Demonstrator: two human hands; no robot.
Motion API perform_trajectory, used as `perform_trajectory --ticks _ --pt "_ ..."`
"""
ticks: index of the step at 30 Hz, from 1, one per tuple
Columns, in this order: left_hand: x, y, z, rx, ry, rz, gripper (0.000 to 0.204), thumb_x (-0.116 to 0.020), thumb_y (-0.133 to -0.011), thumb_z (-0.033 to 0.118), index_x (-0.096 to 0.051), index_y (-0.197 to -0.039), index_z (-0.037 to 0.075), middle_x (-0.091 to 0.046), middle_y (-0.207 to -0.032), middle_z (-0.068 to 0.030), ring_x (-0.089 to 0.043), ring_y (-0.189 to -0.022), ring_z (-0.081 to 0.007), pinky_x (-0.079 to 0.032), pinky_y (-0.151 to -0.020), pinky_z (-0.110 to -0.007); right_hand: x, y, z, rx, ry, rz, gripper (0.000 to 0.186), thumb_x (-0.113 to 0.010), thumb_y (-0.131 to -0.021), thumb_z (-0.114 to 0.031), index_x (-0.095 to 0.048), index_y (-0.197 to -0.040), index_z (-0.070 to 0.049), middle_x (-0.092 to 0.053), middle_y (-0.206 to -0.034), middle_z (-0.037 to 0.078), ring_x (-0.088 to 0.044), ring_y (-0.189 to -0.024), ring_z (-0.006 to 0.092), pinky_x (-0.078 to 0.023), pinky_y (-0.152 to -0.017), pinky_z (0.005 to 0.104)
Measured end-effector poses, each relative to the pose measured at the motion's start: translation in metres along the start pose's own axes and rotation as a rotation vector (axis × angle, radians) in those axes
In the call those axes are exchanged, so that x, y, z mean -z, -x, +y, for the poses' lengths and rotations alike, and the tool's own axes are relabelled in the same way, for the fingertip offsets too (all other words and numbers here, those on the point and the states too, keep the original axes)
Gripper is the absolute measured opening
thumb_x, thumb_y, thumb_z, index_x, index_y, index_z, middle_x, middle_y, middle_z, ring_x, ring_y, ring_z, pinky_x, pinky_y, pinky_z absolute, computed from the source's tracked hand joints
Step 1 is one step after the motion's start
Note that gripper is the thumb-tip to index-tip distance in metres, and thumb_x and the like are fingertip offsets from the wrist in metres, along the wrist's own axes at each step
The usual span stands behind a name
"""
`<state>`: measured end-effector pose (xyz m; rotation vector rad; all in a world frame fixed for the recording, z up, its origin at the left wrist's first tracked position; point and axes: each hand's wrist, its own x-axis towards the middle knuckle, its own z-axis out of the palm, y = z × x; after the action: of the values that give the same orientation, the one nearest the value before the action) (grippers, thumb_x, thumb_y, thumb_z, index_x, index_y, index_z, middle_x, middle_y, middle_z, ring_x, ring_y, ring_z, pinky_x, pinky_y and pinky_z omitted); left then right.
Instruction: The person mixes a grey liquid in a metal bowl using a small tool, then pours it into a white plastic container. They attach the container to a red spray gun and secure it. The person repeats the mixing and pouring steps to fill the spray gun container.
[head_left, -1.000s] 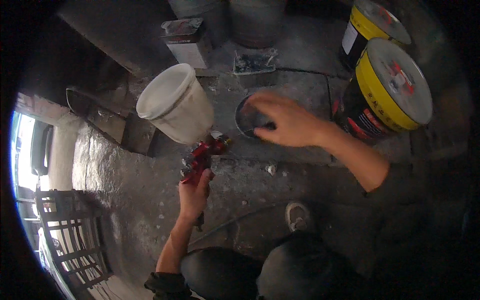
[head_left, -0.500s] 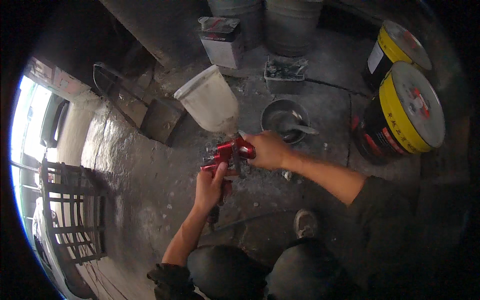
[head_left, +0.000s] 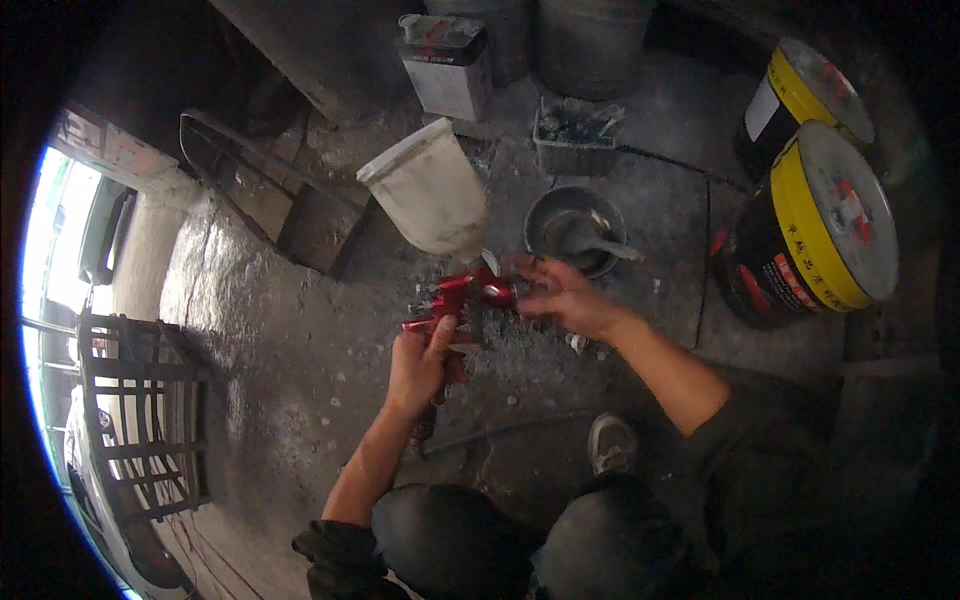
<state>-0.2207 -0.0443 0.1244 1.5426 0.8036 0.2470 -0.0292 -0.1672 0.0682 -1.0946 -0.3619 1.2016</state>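
Note:
My left hand (head_left: 418,362) is wrapped around the handle of a red spray gun (head_left: 455,297). Above the gun body tilts its whitish cup (head_left: 428,192), wide at the lidded top and narrowing towards the gun. At the gun's right end is my right hand (head_left: 568,298), its fingers apart and slightly blurred; whether they still touch the metal I cannot tell. Just beyond that hand, a dark round bowl (head_left: 537,215) on the floor holds a grey-coated scraper or spatula (head_left: 605,246) leaning on its rim.
Two black-and-yellow drums (head_left: 835,225) stand at the right. Further back are a rectangular can (head_left: 448,88), a grubby tray (head_left: 575,150) and large buckets (head_left: 595,45). A metal dustpan-like scoop (head_left: 318,232) lies at left, a slatted rack (head_left: 150,420) beyond. My shoe (head_left: 612,443) is near.
My right hand has loosened from the gun's right end and shifted slightly right, its fingers spreading. The left hand keeps its hold, and the gun stays nearly in place.

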Motion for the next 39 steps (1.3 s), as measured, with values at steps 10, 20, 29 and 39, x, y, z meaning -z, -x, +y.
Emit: perform_trajectory --ticks 10,20,29,39 --pt "0.007 0.0 -0.01 0.049 0.039 0.003 0.042 -0.053 -0.101 0.037 -0.062 -0.109 -0.004 -0.071 -0.086 -0.0101 -0.057 -0.051 -0.0106 -0.046 -0.046 -0.026 0.004 0.002 0.007 -0.152 -0.198 -0.182 0.046 -0.052 -0.1 -0.037 -0.049 -0.135 -0.007 -0.066 -0.113 0.008 -0.069 -0.086 0.02 -0.057 -0.075 0.0329" --pt "0.012 0.005 -0.012 0.082 -0.016 0.043 0.034 -0.057 -0.1 0.031 -0.067 -0.103 -0.001 -0.071 -0.081 -0.0067 -0.058 -0.053 -0.01 -0.047 -0.049 -0.028 0.008 -0.001 0.012 -0.087 -0.081 -0.232 0.045 -0.068 -0.085 0.002 -0.056 -0.128 -0.005 -0.061 -0.126 0.009 -0.064 -0.104 0.0189 -0.055 -0.09 0.0345" --pt "0.028 0.043 -0.073 0.185 -0.15 0.112 0.03 -0.06 -0.097 0.026 -0.072 -0.091 -0.001 -0.064 -0.063 -0.0042 -0.061 -0.056 -0.0106 -0.047 -0.051 -0.03 -0.017 0.01 0.05 -0.364 -0.11 -0.295 0.038 -0.071 -0.088 -0.016 -0.06 -0.123 -0.005 -0.062 -0.115 0.005 -0.062 -0.105 0.0162 -0.055 -0.084 0.0319" --pt "0.052 0.098 -0.128 0.129 -0.389 0.261 0.024 -0.069 -0.089 0.022 -0.07 -0.09 -0.002 -0.067 -0.07 -0.0144 -0.066 -0.06 -0.0231 -0.048 -0.057 -0.035 0.01 -0.012 0.073 0.064 0.359 0.035 0.042 -0.077 -0.084 -0.02 -0.061 -0.12 -0.006 -0.067 -0.103 0.003 -0.064 -0.088 0.0116 -0.053 -0.078 0.0311"
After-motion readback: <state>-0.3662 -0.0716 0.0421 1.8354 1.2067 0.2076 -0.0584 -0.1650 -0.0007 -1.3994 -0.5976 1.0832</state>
